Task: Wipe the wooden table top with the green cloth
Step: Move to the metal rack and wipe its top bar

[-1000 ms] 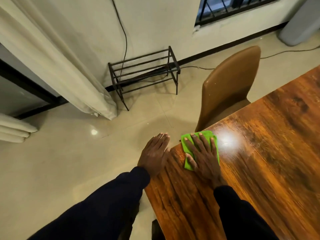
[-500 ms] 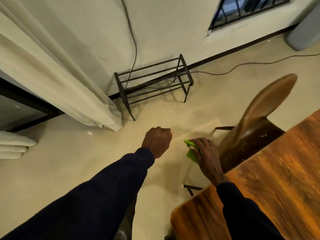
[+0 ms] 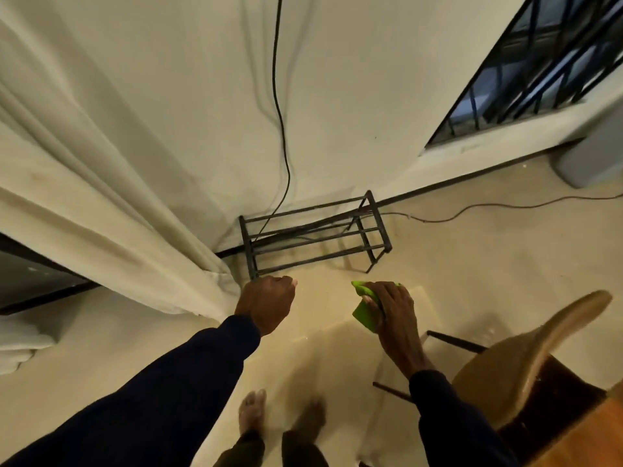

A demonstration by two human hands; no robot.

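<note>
Gripping the cloth (image 3: 364, 313), the right hand (image 3: 396, 315) curls its fingers round the green fabric in mid-air, in front of the rack (image 3: 313, 234) near its right end. The left hand (image 3: 266, 303), curled into a fist and holding nothing, hangs just before the rack's left end. The table (image 3: 600, 439), one corner visible, lies well apart from the rack, with the chair (image 3: 539, 348) between them. Cloth and table are apart.

black metal rack (image 3: 305, 207) set on the floor (image 3: 472, 264) against the wall | curtain (image 3: 118, 197) hung at left | brown chair (image 3: 539, 338) seen lower right
</note>
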